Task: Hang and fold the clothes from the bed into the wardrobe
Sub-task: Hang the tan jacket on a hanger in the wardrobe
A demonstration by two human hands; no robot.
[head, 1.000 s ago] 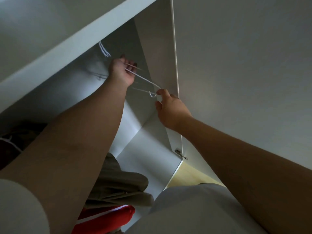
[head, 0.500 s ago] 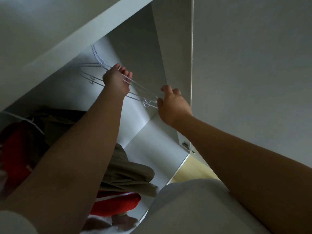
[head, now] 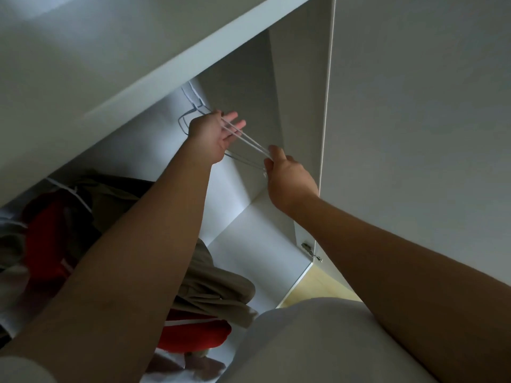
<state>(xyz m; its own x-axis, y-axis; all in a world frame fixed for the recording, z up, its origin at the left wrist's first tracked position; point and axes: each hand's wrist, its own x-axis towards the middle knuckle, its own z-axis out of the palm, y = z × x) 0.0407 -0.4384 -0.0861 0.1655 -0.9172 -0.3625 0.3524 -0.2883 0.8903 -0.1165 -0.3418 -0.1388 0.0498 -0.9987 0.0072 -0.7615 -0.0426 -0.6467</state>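
Reaches both bare arms up into the open wardrobe (head: 243,87), just under the slanting front edge of its top panel (head: 171,67). Carries a bunch of thin white hangers (head: 246,140) high in the right-hand bay, near the corner of back wall and side panel (head: 298,92).

Spreads the left hand (head: 210,134) nearly flat, fingers straight and aimed at the side panel, with the wires lying across the palm and out past the fingertips. Pinches the near end of the wires between thumb and forefinger of the right hand (head: 290,183), other fingers curled, just short of the side panel's front edge.

Leaves the far wire ends (head: 190,111) poking out behind the left wrist, close beneath the top panel; cannot tell whether touching anything there. Keeps bare white wall around and below the hangers, down to a lower panel (head: 262,244).

Crowds the left of the bay with clothes: an olive garment (head: 218,288) draped under the left forearm, a red garment (head: 193,331) beneath it, more red cloth (head: 49,225) further left. Closes off the right with a white door (head: 414,134), its edge just beside the right hand, a hinge (head: 311,251) lower down, and a strip of pale floor (head: 318,283) between wardrobe and white shirt (head: 318,341).
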